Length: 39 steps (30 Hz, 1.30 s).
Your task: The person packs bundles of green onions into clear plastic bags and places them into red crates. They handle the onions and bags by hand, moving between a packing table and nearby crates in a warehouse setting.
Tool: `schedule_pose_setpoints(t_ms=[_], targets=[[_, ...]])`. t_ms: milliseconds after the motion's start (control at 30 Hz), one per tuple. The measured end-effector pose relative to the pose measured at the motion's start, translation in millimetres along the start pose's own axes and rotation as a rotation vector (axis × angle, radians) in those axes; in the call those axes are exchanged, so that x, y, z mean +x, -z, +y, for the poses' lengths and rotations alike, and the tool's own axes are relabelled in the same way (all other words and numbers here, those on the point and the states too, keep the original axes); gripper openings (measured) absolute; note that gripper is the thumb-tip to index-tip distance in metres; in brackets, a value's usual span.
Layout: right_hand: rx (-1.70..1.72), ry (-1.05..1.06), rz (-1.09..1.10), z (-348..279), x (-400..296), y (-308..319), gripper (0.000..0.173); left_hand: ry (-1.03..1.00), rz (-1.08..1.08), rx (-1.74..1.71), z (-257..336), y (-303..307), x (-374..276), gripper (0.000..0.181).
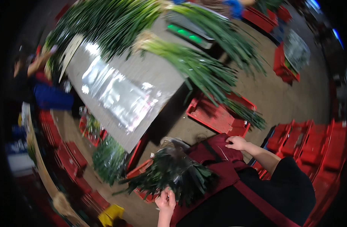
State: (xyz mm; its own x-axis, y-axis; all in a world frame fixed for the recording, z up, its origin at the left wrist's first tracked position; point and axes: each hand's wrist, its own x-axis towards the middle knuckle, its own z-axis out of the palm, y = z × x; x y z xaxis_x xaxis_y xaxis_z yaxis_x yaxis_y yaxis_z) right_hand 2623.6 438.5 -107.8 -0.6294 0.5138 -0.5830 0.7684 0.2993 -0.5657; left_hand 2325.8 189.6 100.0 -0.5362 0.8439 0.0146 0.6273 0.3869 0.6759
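Note:
My left hand (166,200) is closed on the leafy end of a dark green vegetable bunch (173,170), which is partly wrapped in clear plastic and lies against my front. The fingers of my right hand (236,142) are curled at the maroon apron (218,147); whether they grip the cloth I cannot tell. Ahead of me is a grey metal table (173,88) with a stack of clear plastic bags (119,96) on it. A long leek-like bunch (187,62) lies across its right side, leaves hanging over the edge.
A scale (187,34) with a green-lit display stands beyond the bunch. A large heap of greens (105,28) covers the table's far side. Red crates (207,113) stand on the floor, with others stacked (307,144) at right. A bagged bunch (109,161) lies left. A co-worker (52,90) stands far left.

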Motion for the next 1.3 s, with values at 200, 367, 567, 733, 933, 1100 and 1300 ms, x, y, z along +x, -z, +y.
schedule_pose_setpoints(t_ms=[200,367,567,733,933,1100,1300], targets=[[0.328,-0.548,0.229,96,-92,-67,0.034,-0.338,-0.283,-0.087,54,-46,60,0.008],[0.597,-0.702,0.396,130,-146,-144,0.035,-0.530,-0.425,0.013,94,-93,105,0.008],[0.940,-0.868,0.532,134,-184,-257,0.035,-0.879,-0.645,-0.001,139,-169,143,0.006],[1.216,-0.867,0.682,91,-198,-288,0.032,-1.172,-0.848,0.185,151,-255,163,0.015],[1.364,-0.903,0.694,89,-196,-345,0.032,-1.206,-1.076,0.345,149,-389,124,0.015],[1.187,-0.918,0.614,60,-209,-246,0.034,-0.866,-1.081,-0.425,197,-362,53,0.023],[1.034,-0.727,0.613,124,-158,-252,0.029,-0.950,-1.072,-0.210,151,-314,91,0.020]])
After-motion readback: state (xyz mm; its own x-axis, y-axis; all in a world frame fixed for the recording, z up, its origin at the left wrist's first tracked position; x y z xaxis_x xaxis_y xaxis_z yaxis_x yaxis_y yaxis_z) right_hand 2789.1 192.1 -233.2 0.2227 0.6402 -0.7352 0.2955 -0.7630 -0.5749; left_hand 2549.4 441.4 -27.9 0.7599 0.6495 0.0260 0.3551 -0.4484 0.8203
